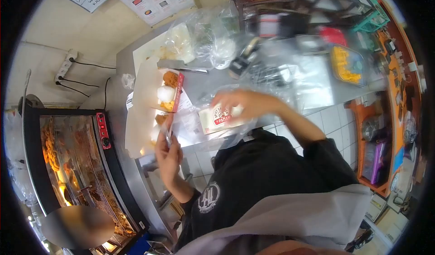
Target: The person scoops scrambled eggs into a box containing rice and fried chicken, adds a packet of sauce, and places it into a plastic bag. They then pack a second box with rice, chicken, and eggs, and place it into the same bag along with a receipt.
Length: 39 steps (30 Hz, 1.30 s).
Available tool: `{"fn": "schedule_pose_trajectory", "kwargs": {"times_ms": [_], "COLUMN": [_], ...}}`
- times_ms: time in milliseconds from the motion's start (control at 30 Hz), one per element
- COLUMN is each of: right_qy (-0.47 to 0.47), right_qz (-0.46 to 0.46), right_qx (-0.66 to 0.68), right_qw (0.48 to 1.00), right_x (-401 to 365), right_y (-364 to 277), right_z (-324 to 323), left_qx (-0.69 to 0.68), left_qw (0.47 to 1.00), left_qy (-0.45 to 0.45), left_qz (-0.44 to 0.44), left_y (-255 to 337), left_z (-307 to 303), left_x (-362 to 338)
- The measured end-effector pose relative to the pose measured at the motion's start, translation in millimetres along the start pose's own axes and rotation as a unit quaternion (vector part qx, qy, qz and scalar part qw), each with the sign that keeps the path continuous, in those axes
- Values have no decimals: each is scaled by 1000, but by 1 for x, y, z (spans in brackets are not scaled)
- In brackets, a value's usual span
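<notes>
My left hand (169, 159) is closed around something slim and shiny that I cannot make out, at the table's front edge beside an open food box. Fried chicken (170, 79), white rice (166, 94) and yellow food (166, 105) lie inside this red-sided cardboard box (179, 92). More brown fried food (160, 119) shows just above my left hand. My right hand (242, 103), smeared by motion, is over a white printed box (209, 121) with a red logo, its fingers overlapping the top. Clear plastic (233, 139) lies at that box's near side.
A knife-like metal tool (183, 66) lies behind the food box. Plastic bags (213, 37) are at the back, a tub of yellow food (346, 64) at the right. A lit display case (77, 164) with fried food stands left. Orange shelving (394, 96) is at far right.
</notes>
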State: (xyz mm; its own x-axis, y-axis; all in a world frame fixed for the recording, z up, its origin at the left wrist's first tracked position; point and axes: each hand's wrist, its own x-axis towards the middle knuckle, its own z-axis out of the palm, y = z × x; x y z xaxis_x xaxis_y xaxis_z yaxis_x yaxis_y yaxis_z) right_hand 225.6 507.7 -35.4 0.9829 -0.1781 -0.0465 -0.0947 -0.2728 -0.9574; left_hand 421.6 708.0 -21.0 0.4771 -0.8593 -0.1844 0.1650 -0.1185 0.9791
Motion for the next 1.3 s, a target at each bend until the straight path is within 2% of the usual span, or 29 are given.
{"fn": "schedule_pose_trajectory", "kwargs": {"times_ms": [33, 67, 100, 133, 167, 233, 267, 333, 367, 433, 467, 500, 533, 567, 633, 700, 733, 767, 800, 833, 867, 933, 1000, 1067, 1133, 1167, 1233, 1267, 1300], "right_qy": [60, 198, 341, 411, 358, 350, 353, 311, 312, 312, 439, 439, 612, 750, 782, 631, 447, 243, 63, 64, -26, -116, -187, -109, -79, -80, -11, -10, 80], "right_qz": [-26, 44, 3, 61, 228, 175, 171, 207, 209, 368, 209, 212, 140, 57, -175, -242, -251, -229, -154, -155, 15, 182, 54, -63, -44, -44, -167, -169, -194], "right_qx": [59, 178, -64, -312, -610, -777, -778, -817, -816, -680, -665, -664, -514, -335, -69, -296, -329, -322, -433, -434, -389, -330, -526, -509, -471, -472, -320, -322, -263], "right_qw": [996, 963, 938, 855, 669, 494, 491, 439, 440, 551, 567, 568, 584, 567, 595, 675, 793, 886, 886, 885, 921, 919, 828, 852, 878, 877, 932, 932, 942], "right_x": [-10, -24, -32, -53, -74, -111, -119, -125, -131, -129, -145, -144, -135, -121, -84, -46, -27, -9, 8, 4, -3, -11, -24, -36, -40, -42, -55, -62, -71], "right_y": [15, 31, 55, 102, 137, 191, 205, 206, 205, 144, 159, 142, 103, 72, 33, 33, 31, 29, 20, 28, 42, 29, -7, -35, -82, -80, -67, -53, -29], "right_z": [-33, -57, -88, -125, -147, -165, -179, -181, -186, -187, -195, -189, -176, -158, -99, -17, 6, 30, 40, 42, 46, 36, 5, -23, -44, -46, -55, -59, -63], "left_qx": [16, 34, 35, 44, 54, 69, 80, 99, 115, 118, 120, 122, 121, 120, 116, 95, 96, 84, 73, 73, 66, 58, 91, 91, 67, 66, 65, 65, 153], "left_qw": [1000, 999, 999, 999, 998, 997, 996, 995, 993, 993, 992, 992, 993, 993, 993, 995, 995, 996, 996, 996, 997, 998, 995, 993, 991, 991, 986, 986, 963], "left_qy": [-6, -12, -8, 2, 12, 2, -8, -8, -10, 1, 14, 11, 9, 7, -1, 22, 20, 31, 42, 42, 35, 30, 51, 73, 96, 97, 111, 111, 59], "left_qz": [11, 21, 19, 19, 20, 27, 33, 27, 22, 23, 22, 20, 9, 0, 5, 16, 16, 20, 24, 26, 23, 21, 7, 35, 69, 70, 106, 108, 212], "left_y": [0, 1, 5, 11, 15, 13, 12, 15, 16, 17, 17, 17, 17, 16, 17, 20, 22, 22, 24, 26, 28, 33, 35, 34, 34, 31, 17, 1, -22], "left_z": [7, 14, 20, 26, 29, 28, 30, 34, 35, 37, 37, 36, 33, 32, 33, 36, 37, 38, 38, 38, 37, 32, 26, 25, 24, 23, 17, 5, -15], "left_x": [3, 6, 8, 10, 11, 13, 16, 13, 13, 13, 12, 10, 10, 10, 9, 8, 8, 9, 9, 9, 8, 9, 12, 19, 22, 22, 23, 25, 25]}}
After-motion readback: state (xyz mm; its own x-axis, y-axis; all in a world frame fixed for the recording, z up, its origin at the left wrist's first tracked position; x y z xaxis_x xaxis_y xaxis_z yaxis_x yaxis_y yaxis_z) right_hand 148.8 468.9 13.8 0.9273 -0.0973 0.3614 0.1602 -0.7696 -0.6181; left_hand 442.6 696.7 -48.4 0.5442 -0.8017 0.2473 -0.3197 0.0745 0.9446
